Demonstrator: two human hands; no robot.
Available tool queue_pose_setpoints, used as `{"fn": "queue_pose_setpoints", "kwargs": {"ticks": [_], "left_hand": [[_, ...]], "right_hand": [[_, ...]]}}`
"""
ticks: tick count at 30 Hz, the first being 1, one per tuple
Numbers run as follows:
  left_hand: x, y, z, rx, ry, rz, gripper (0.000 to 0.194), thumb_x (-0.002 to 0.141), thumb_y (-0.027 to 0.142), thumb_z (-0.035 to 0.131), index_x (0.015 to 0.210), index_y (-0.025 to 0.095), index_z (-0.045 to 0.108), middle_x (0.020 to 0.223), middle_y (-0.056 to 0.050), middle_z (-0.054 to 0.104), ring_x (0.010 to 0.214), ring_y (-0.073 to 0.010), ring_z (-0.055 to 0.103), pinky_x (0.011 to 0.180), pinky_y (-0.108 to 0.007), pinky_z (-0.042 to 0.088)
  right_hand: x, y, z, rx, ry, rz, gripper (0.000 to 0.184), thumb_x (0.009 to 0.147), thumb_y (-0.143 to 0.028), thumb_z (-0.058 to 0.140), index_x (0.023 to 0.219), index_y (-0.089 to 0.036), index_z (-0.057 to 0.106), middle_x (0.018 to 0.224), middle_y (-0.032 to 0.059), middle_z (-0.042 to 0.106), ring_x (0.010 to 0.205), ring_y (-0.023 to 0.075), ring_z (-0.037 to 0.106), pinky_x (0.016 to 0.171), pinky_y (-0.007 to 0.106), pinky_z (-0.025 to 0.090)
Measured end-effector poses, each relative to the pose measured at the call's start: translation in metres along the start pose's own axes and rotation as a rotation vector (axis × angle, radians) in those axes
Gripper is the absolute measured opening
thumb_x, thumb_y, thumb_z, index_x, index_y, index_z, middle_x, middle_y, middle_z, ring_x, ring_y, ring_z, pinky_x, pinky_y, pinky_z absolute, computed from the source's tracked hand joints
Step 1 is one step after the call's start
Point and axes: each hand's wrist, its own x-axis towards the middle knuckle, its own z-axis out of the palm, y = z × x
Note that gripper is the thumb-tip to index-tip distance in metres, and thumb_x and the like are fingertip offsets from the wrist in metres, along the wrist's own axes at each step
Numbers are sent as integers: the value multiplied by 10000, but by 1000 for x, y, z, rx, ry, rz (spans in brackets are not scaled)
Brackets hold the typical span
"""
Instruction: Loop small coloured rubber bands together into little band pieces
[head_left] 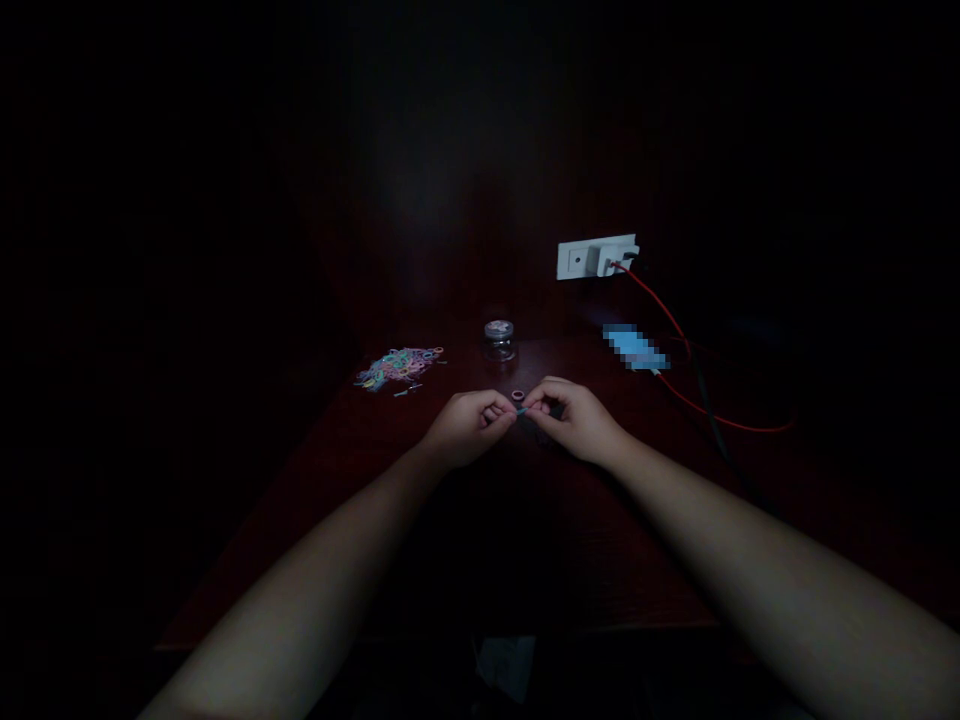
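Note:
Over the middle of the dark red table, my left hand [478,423] and my right hand [568,416] meet with fingertips pinched. Between them they grip a small blue-green hair tie [522,411], one end in each pinch; most of it is hidden by the fingers. Just beyond the fingertips a pink ring-shaped hair tie [518,396] lies on the table. Off to the left is a loose pile of hair ties [400,368] in several pastel colours, with a couple of strays at its near edge. A small clear jar with a lid [499,333] stands behind my hands.
On the back wall is a white socket plate [574,262] with a charger [602,260] plugged in. Its red cable [660,300] runs to a phone [636,347] with a blurred screen. A dark cord [706,395] hangs down at the right. The room is very dim.

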Motion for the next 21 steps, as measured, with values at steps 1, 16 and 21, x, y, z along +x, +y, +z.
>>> {"fn": "queue_pose_setpoints", "kwargs": {"ticks": [1,16,21], "left_hand": [[0,0,0,3,-1,0,148,843,292,592,860,168,671,704,-7,656,576,-101,553,531,-196,430],[1,-1,-2,14,15,5,231,900,339,533,873,151,665,784,-32,715,596,-116,619,535,-200,453],[1,0,-2,56,26,25,245,906,337,524,850,146,668,776,-30,713,607,-114,619,554,-200,453]], "right_hand": [[0,0,0,-2,-1,1,66,819,-182,610,830,-167,674,776,28,579,680,129,535,640,270,447],[0,0,-1,-15,0,-14,107,842,-202,598,807,-162,691,765,29,578,677,128,536,627,261,435],[0,-1,-2,-15,2,-23,107,844,-192,594,795,-162,684,756,27,578,676,129,533,626,262,430]]}}
